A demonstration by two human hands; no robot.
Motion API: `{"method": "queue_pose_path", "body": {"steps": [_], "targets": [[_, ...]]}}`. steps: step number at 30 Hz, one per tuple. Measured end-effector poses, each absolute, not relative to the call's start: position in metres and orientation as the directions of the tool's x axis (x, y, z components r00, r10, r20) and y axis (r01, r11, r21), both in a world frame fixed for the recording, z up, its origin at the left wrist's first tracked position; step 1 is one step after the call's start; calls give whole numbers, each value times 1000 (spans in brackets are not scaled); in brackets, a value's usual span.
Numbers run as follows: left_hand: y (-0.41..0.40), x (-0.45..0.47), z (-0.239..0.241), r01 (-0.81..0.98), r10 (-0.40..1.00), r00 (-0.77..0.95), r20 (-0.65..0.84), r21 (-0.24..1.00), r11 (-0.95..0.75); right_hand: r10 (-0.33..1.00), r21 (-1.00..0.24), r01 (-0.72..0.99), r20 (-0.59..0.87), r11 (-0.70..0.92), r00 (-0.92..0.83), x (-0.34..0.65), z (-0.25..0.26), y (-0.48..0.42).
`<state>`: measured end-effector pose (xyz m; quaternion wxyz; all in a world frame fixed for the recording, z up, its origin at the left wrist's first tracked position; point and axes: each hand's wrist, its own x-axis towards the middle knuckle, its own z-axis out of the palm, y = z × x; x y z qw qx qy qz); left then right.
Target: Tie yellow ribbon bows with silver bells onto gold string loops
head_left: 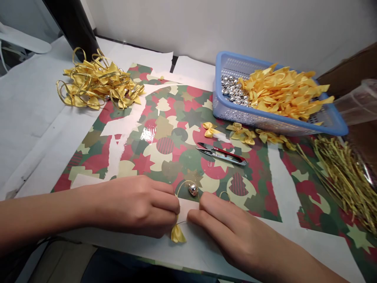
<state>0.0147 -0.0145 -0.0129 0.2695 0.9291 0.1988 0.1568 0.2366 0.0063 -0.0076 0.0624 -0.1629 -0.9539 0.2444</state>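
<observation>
My left hand point(138, 210) rests near the table's front edge with its fingers curled in a pinch on a thin gold cord point(183, 184). The cord loops up through a small silver bell point(193, 189) between my two hands. A yellow ribbon bow point(177, 234) hangs just below my left fingers. My right hand point(235, 232) lies close beside it, fingers pressed together on the same cord, fingertips almost touching the left hand's.
Thread snips point(221, 153) lie on the patterned wrapping paper point(165, 145). A blue basket point(232, 112) holds yellow bows and silver bells. Loose bows point(244, 134) lie before it. Finished bows with gold loops point(97, 80) are piled far left; gold cords point(341, 173) at the right.
</observation>
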Motion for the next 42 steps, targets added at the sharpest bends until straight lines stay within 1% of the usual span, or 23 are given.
{"method": "queue_pose_path", "body": {"steps": [3, 6, 10, 14, 18, 21, 24, 26, 28, 30, 32, 34, 36, 39, 42], "targets": [[-15, 16, -12, 286, 456, 869, 192, 556, -780, 314, -448, 228, 129, 865, -941, 235, -9, 5], [-15, 16, -12, 299, 470, 863, 186, 562, -772, 294, -443, 191, 177, 876, -939, 232, -12, 3], [-16, 15, -12, 315, 483, 864, 143, 596, -739, 304, -434, 200, 184, 878, -935, 231, -13, 2], [-16, 13, -13, 334, 502, 855, 130, 603, -725, 313, -445, 209, 174, 871, -934, 230, -11, 4], [-15, 13, -13, 324, 493, 858, 145, 592, -738, 330, -490, 228, 131, 841, -935, 229, -10, 5], [-15, 14, -15, 319, 492, 858, 149, 596, -737, 325, -523, 215, 127, 825, -937, 229, -12, 6], [-17, 16, -16, 335, 550, 815, 182, 627, -704, 342, -556, 196, 170, 807, -924, 233, -15, 10], [-17, 16, -16, 347, 632, 750, 197, 696, -628, 391, -585, 168, 278, 793, -877, 237, -15, 14], [-16, 16, -15, 348, 735, 655, 177, 793, -501, 456, -594, 143, 418, 792, -786, 241, -14, 16], [-14, 16, -14, 340, 836, 536, 120, 875, -344, 495, -572, 152, 511, 806, -702, 242, -12, 17], [-12, 14, -13, 314, 907, 421, 29, 933, -175, 474, -510, 165, 564, 844, -676, 239, -9, 15], [-11, 12, -13, 275, 924, 370, -96, 961, -10, 422, -428, 178, 587, 886, -691, 231, -9, 15], [-10, 11, -13, 249, 909, 367, -196, 963, 107, 380, -365, 186, 586, 912, -716, 223, -9, 16], [-10, 10, -13, 247, 894, 368, -256, 954, 172, 360, -329, 191, 594, 925, -719, 214, -13, 19], [-10, 11, -13, 201, 895, 368, -251, 962, 187, 378, -351, 187, 621, 917, -687, 210, -16, 22]]}}
